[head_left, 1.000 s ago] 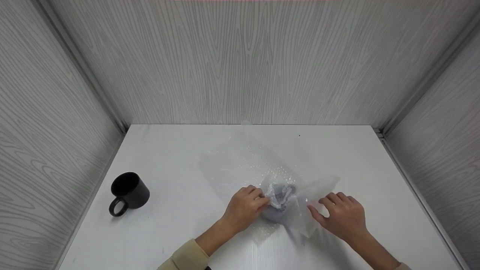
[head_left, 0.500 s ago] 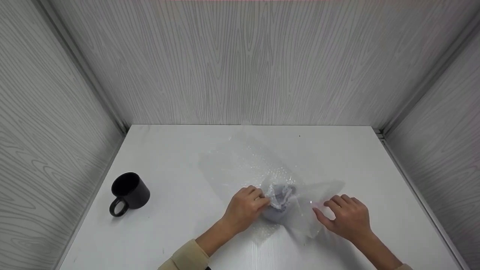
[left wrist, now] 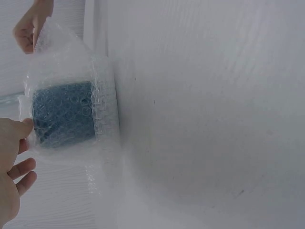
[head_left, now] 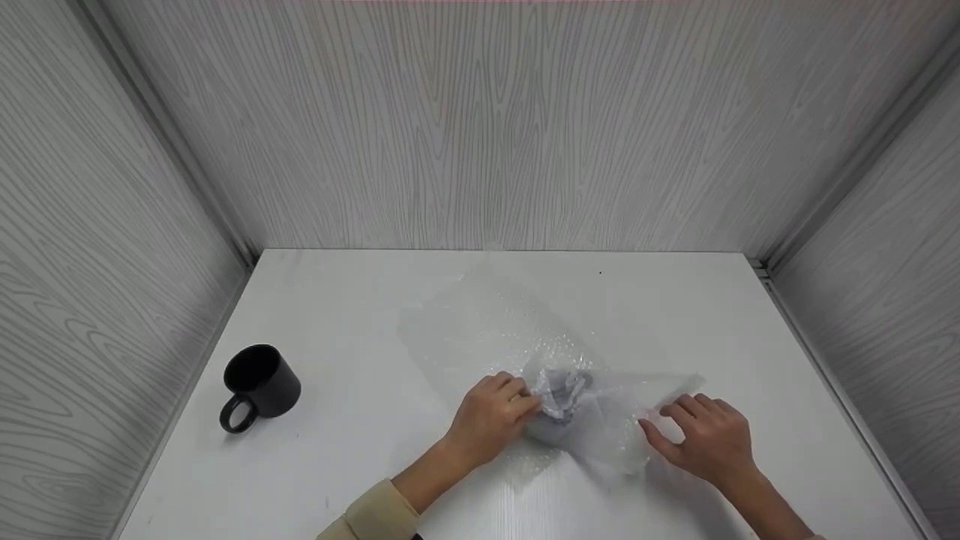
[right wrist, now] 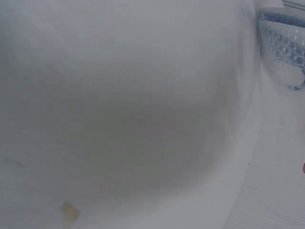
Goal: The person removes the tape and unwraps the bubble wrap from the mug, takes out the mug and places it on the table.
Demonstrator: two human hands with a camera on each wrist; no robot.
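Observation:
A sheet of bubble wrap (head_left: pixel 487 322) lies spread over the middle of the table, its near part bunched round a blue, cylinder-like thing (left wrist: pixel 64 114). Its bunched top shows pale in the head view. My left hand (head_left: pixel 491 416) holds the wrapped thing at its left side, thumb and fingertips right at the gathered wrap. Off to the right, my right hand (head_left: pixel 709 439) pinches a loose flap of the bubble wrap, stretched out from the bundle. In the left wrist view the right hand (left wrist: pixel 31 28) grips this flap above the blue thing.
A black mug (head_left: pixel 262 382) stands at the left of the white table (head_left: pixel 360 465), handle toward the front left. Wood-grained panels (head_left: pixel 495 127) rise at the back and both sides. The right wrist view is mostly blurred white, with the wrapped thing (right wrist: pixel 283 47) at its right edge.
My right hand has moved right and slightly toward me, drawing the bubble wrap flap out further. The left hand stays at the bundle, and the mug has not moved.

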